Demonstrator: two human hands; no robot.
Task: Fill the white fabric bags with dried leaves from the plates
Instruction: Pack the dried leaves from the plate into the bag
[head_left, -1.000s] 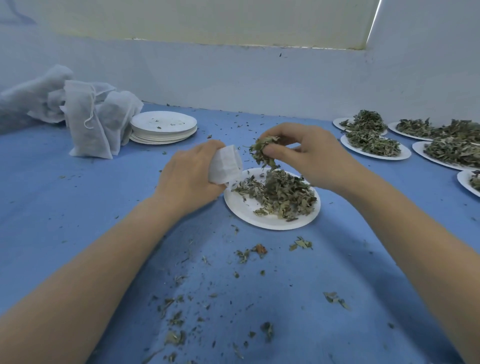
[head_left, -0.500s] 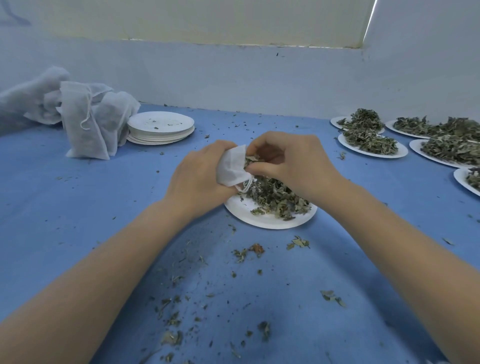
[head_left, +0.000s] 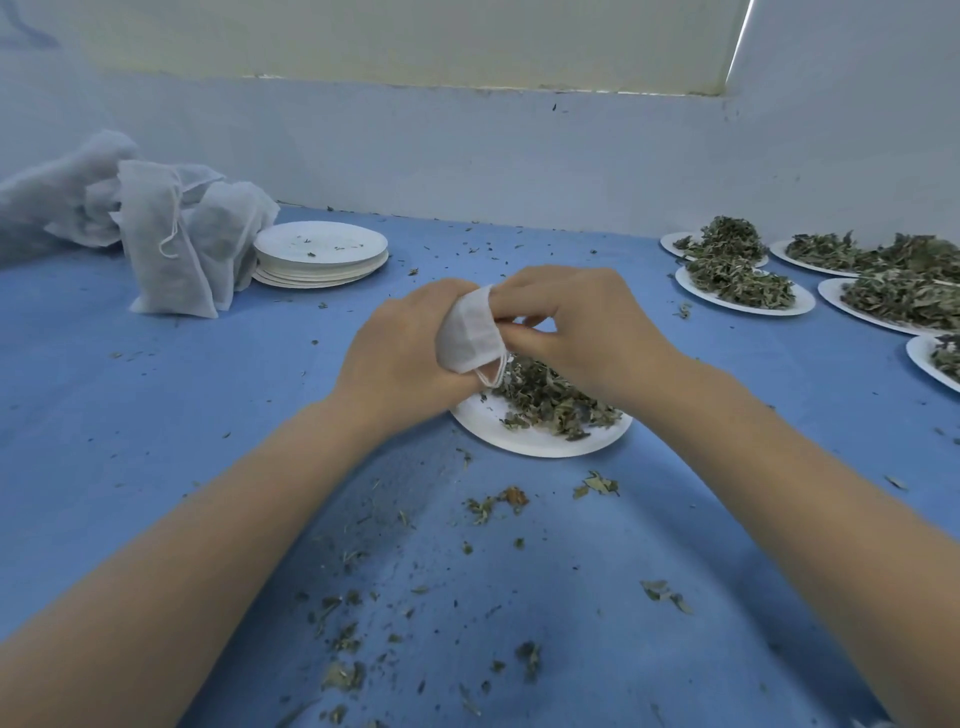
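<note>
My left hand (head_left: 397, 353) grips a small white fabric bag (head_left: 470, 332) above the near white plate (head_left: 535, 441), which holds a heap of dried leaves (head_left: 550, 397). My right hand (head_left: 582, 327) is pressed against the bag's mouth with its fingertips curled into the opening; whatever those fingers carry is hidden. The bag's drawstring loop hangs just over the leaves.
Filled white bags (head_left: 171, 244) lean together at the back left beside a stack of empty plates (head_left: 319, 254). Several plates of dried leaves (head_left: 743, 286) line the right side. Leaf crumbs (head_left: 493, 504) lie scattered on the blue cloth in front of me.
My right hand carried a pinch of leaves from above the plate leftward to the bag and now has its fingers in the bag's mouth. Both hands drew together.
</note>
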